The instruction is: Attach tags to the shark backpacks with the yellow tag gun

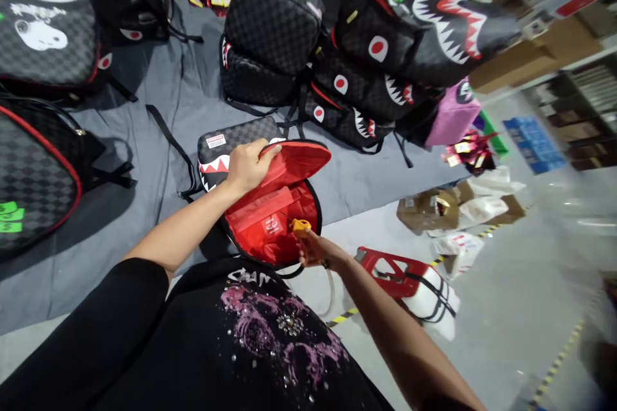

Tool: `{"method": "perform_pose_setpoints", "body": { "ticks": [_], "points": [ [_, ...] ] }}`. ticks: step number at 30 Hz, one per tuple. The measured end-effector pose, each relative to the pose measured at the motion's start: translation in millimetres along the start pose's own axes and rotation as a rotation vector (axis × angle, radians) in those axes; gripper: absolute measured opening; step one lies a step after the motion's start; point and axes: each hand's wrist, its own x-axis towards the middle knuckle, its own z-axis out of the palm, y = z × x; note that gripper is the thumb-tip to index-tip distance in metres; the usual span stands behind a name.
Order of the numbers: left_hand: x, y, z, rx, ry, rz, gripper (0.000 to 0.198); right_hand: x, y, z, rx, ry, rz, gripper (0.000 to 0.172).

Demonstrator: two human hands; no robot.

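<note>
Red lining [260, 231] shows in our open backpack [311, 196], just toward 7 o'clock of mid-view; our L hand [253, 166], at its 11, has fingers curled snug on the flap [306, 159], while our R hand [315, 250], at 5, wraps an orange tool [301, 225]. Poss. probs: flap drops onto tool if L slips; tool tip snags lining if R drifts.
</note>
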Motion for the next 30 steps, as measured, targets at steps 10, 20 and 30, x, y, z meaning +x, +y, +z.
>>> {"method": "perform_pose_setpoints", "body": {
  "ticks": [10,20,30],
  "points": [
    [9,-9,3.8,-0.031,0.113,0.044,0.051,28,38,55,0.52,-0.295,-0.243,0.057],
    [19,-3,3.6,-0.006,0.13,0.084,0.052,15,43,46,0.541,-0.43,-0.22,0.058],
    [18,2,0.7,0.036,0.008,0.2,0.052,-24,-30,-10,-0.452,0.232,-0.28,0.045]
  ]
}}
